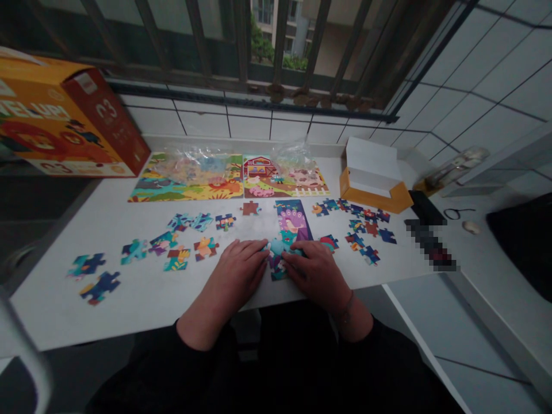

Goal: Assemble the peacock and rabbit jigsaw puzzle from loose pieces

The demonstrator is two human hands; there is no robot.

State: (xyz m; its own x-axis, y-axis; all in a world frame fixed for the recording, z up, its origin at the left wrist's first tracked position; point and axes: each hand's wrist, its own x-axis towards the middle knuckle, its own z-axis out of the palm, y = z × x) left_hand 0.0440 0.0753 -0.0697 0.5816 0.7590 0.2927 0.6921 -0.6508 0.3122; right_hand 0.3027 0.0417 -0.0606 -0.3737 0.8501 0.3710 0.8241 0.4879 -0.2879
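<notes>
My left hand (238,271) and my right hand (315,272) rest on the white table (142,287) near its front edge. Their fingertips meet on the lower end of a partly joined strip of puzzle pieces (290,230) with a purple peacock on it. Both hands lie fairly flat with fingers pressing down on the teal pieces (278,253) between them. Several loose pieces (185,241) lie to the left, and another cluster of loose pieces (364,227) lies to the right.
Two finished puzzle pictures (228,178) under clear plastic bags lie at the back. An orange puzzle box (64,121) stands back left, and an open box with a white lid (373,175) back right. A dark remote-like object (425,210) lies at the right. Tiled walls surround the table.
</notes>
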